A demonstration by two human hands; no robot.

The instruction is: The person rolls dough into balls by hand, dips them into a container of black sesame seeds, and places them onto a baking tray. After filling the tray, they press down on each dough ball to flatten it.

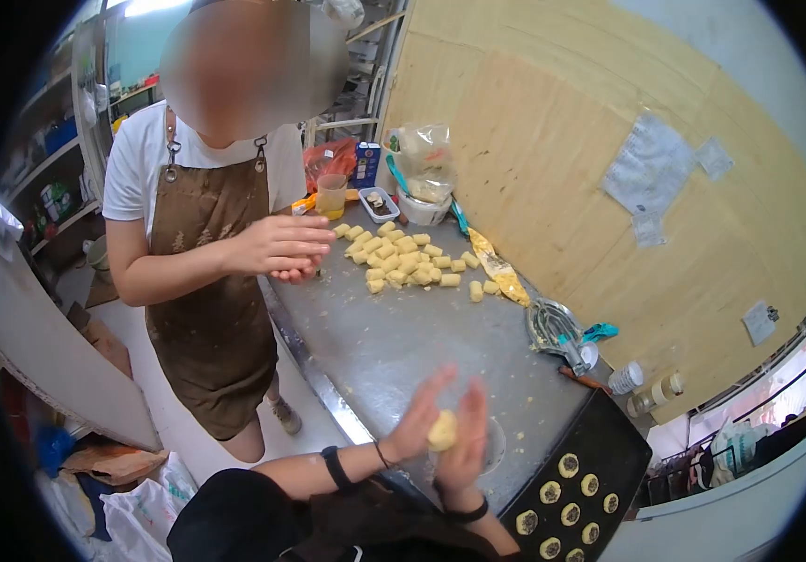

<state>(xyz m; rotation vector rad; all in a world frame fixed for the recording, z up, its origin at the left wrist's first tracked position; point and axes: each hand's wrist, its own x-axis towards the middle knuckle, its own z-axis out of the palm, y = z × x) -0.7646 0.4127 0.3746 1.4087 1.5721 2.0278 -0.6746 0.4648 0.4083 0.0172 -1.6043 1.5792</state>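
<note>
A small yellow dough ball (441, 431) sits between the palms of my two hands, above the front part of the metal table. My left hand (414, 421) touches it from the left, its fingers stretched and blurred. From the right, my right hand (464, 440) presses against it, fingers pointing up. Below and right of my hands, a black tray (623, 440) holds several round dough pieces with dark centres (570, 513). Many short yellow dough pieces (403, 260) lie in a pile farther back on the table (366, 328).
Across the table's left edge a co-worker in a brown apron (202, 211) holds both hands (291, 245) together. Behind the pile are a cup (331, 197), a small container (380, 204) and a white tub (424, 210). A piping bag (498, 268) and a whisk (557, 330) lie along the wall.
</note>
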